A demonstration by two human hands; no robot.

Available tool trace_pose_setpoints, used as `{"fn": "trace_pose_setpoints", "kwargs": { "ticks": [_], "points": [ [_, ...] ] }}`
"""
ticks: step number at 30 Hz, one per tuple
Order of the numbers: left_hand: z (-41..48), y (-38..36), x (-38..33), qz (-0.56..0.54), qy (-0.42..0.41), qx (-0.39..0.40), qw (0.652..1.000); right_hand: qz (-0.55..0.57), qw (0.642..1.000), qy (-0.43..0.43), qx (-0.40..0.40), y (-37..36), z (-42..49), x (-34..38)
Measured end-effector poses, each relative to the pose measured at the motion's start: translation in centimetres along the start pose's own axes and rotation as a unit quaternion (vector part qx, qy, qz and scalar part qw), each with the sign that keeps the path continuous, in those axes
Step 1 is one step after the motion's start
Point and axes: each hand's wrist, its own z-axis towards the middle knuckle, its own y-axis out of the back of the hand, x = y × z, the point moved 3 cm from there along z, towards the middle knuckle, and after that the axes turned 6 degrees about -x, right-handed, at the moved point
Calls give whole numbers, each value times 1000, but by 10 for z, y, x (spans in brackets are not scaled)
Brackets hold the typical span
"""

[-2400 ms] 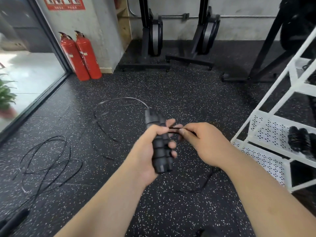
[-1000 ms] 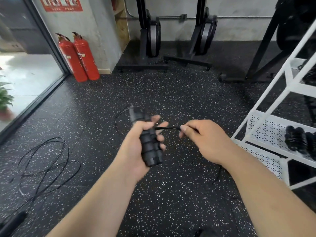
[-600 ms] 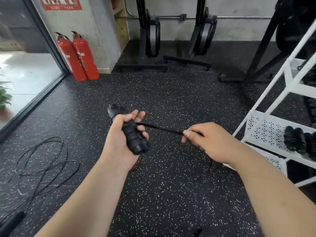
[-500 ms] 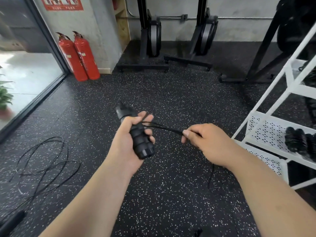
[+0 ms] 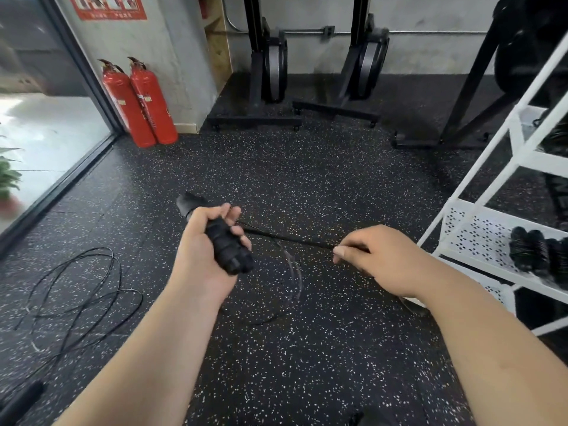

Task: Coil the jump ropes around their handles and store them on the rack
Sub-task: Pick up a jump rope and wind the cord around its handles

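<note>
Fingers (image 5: 238, 230): left hand (image 5: 206, 250) grips handles (image 5: 227, 247) | right hand (image 5: 381, 259) pinches rope (image 5: 289, 238) | red wall sign (image 5: 107, 6) unreadable

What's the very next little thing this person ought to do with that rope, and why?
Probably swing the right hand over and around the handles, laying a turn of cord on them. The left hand grips the handles, the right pinches the cord pulled straight between the two, and loose cord hangs blurred below toward the floor, not yet wound.

Gym, speckled rubber floor (image 5: 307, 179), upright rowing machines (image 5: 270, 56), white equipment rack (image 5: 479, 229)
</note>
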Motion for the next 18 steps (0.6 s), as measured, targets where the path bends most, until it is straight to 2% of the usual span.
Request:
{"fn": "trace_pose_setpoints", "kwargs": {
  "ticks": [3, 5, 6, 9, 10, 13, 14, 15, 18],
  "points": [
    [2, 3, -2, 70, -12, -16, 997, -34, 999, -20, -27, -1, 2, -2],
    [-2, 2, 5, 211, 2, -29, 977, -67, 992, -49, -92, 3, 4, -5],
    [-5, 2, 9, 295, 11, -27, 955, -85, 986, -62, -127, 5, 5, -7],
    [-12, 2, 20, 536, -6, 21, 844, -150, 968, -76, -188, 8, 4, -11],
    [-13, 3, 22, 607, -36, 41, 793, -162, 964, -78, -194, 7, 4, -12],
    [-19, -2, 25, 775, -178, 48, 605, -165, 963, -74, -202, 6, 1, -12],
    [-22, -6, 25, 797, -218, 39, 562, -157, 965, -66, -198, 6, 1, -11],
    [-24, -8, 24, 807, -248, 32, 535, -146, 969, -57, -189, 6, 1, -10],
    [-29, -15, 24, 813, -306, 25, 495, -132, 980, -14, -151, -1, 2, -1]
  ]
}}
